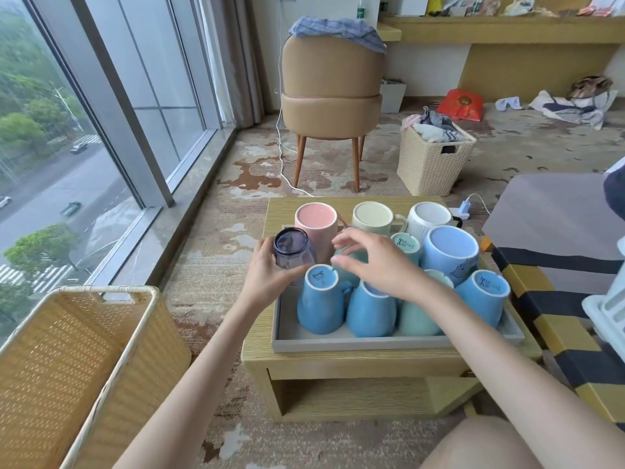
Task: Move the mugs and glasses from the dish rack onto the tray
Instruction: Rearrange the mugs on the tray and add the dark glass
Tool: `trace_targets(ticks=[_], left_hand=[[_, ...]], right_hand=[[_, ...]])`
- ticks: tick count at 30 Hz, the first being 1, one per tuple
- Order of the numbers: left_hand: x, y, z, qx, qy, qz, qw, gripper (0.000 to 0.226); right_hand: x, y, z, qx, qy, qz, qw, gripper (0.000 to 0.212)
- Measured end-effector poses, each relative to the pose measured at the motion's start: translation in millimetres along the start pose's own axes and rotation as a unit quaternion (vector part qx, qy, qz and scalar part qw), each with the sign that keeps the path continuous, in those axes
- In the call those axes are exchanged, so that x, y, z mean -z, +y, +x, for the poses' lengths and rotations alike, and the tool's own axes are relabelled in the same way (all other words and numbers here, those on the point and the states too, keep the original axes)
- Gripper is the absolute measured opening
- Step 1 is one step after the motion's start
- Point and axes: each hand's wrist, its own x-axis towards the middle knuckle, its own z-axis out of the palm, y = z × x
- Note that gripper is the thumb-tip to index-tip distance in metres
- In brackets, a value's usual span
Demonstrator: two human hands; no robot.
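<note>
Left hand [267, 275]: closed round the side of an inverted purple glass [293, 253], thumb toward the camera, fingers [262, 245] behind. The glass is held at the left edge of the tray [372, 343], left of centre in the frame; whether its rim is touching down cannot be told.

Right hand [375, 262]: spread and loosely curled, holding nothing, hovering over the middle of the tray. Directly under its fingertips a green mug [348, 262], mostly covered by the hand; contact cannot be told.

Tray: grey, shallow-walled, on a low wooden table [338, 363], centre of frame. Contents, all inverted:
- far row: pink mug [316, 220], cream mug [373, 218], white ribbed mug [429, 218];
- middle: small teal mug [406, 247], large pale-blue mug [451, 252];
- near row: blue mug [319, 299], a second blue one beside it, a teal one, and a blue mug at right [483, 296].

Dish rack [608, 309]: white, only a corner visible at the right edge of frame; its contents cannot be seen.

Surroundings: wicker basket [77, 360] lower left; chair [333, 96] upper centre.

Risks, as judged:
- The tray is nearly full. The one gap visible for the glass is the left-hand spot between the pink mug and the near blue mug; lowered off line, it could knock either.
- Set partly on the tray wall, the glass would sit tilted and could tip off the table's left side to the floor.
- The right hand nudging the green mug to make room could push neighbours together and chip them.
</note>
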Motion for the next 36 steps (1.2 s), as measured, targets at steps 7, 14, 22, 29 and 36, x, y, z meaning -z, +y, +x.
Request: trace_targets(ticks=[7,14,22,29,36], left_hand=[[-2,-5,14,-0.021,-0.068,-0.013,0.997,0.073],[5,-13,20,-0.028,-0.123,0.021,0.992,0.076],[13,-6,30,-0.038,-0.206,0.041,0.977,0.075],[24,12,37,-0.013,-0.173,-0.001,0.985,0.045],[6,22,32,-0.055,-0.104,0.048,0.992,0.029]], right_hand=[[16,18,8,-0.005,0.066,-0.023,0.998,0.009],[6,17,14,0.002,0.039,-0.093,0.995,0.016],[-4,4,31,0.030,0.002,-0.232,0.972,0.037],[2,25,32,-0.064,0.007,-0.284,0.957,0.058],[8,33,33,-0.046,0.004,-0.269,0.962,0.058]])
